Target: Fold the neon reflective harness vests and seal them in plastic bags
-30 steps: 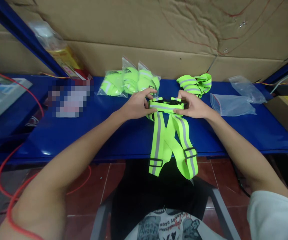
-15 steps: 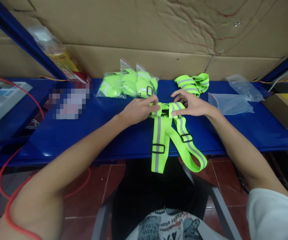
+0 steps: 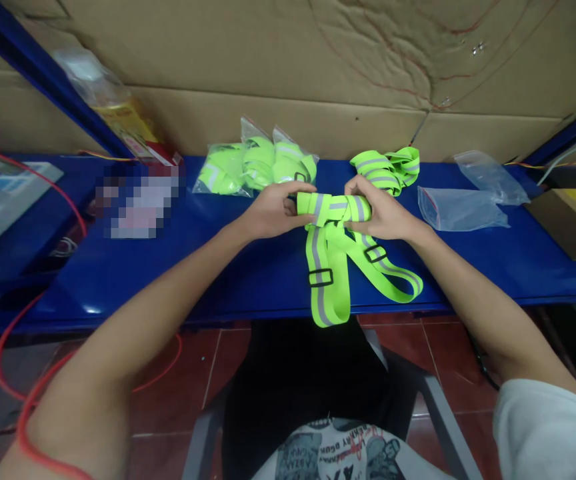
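Note:
A neon-yellow reflective strap (image 3: 337,208) with a grey stripe is partly folded into a flat bundle at the middle of the blue table. My left hand (image 3: 274,210) pinches the bundle's left end between thumb and fingers. Gripping its right end is my right hand (image 3: 381,208), thumb below and fingers above. Two loose loops of the strap hang toward me, each with a black slide buckle (image 3: 321,277), and the left loop dips past the table's front edge. Just behind my right hand lies another folded reflective strap (image 3: 385,168), unbagged.
Several clear bags of packed straps (image 3: 255,167) stand at the back. Empty zip bags (image 3: 461,208) lie at the right, beside an open cardboard box (image 3: 563,223). At the left are a wrapped bottle (image 3: 113,107) and a red cable (image 3: 5,360). A cardboard wall (image 3: 268,60) closes the back.
The bundle has been turned so its striped folded face shows and the black piece at its middle is hidden. My right fingers have closed on its right end. The hanging loops have drawn up slightly.

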`<action>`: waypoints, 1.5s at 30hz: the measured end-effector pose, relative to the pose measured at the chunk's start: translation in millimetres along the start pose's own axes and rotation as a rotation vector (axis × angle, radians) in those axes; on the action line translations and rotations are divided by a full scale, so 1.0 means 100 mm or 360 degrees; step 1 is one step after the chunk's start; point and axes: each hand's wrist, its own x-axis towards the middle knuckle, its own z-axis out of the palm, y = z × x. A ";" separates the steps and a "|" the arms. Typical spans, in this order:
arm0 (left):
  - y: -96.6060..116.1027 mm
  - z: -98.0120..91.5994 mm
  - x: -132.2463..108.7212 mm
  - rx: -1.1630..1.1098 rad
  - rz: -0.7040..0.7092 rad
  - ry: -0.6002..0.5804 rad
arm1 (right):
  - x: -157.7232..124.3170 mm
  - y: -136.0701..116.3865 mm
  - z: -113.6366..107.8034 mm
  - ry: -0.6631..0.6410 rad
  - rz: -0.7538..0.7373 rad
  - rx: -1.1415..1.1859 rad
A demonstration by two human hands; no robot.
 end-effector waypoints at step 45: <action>0.09 -0.09 -0.02 0.0197 0.0049 -0.0070 | 0.00 -0.12 -0.05 -0.0101 0.0607 0.0628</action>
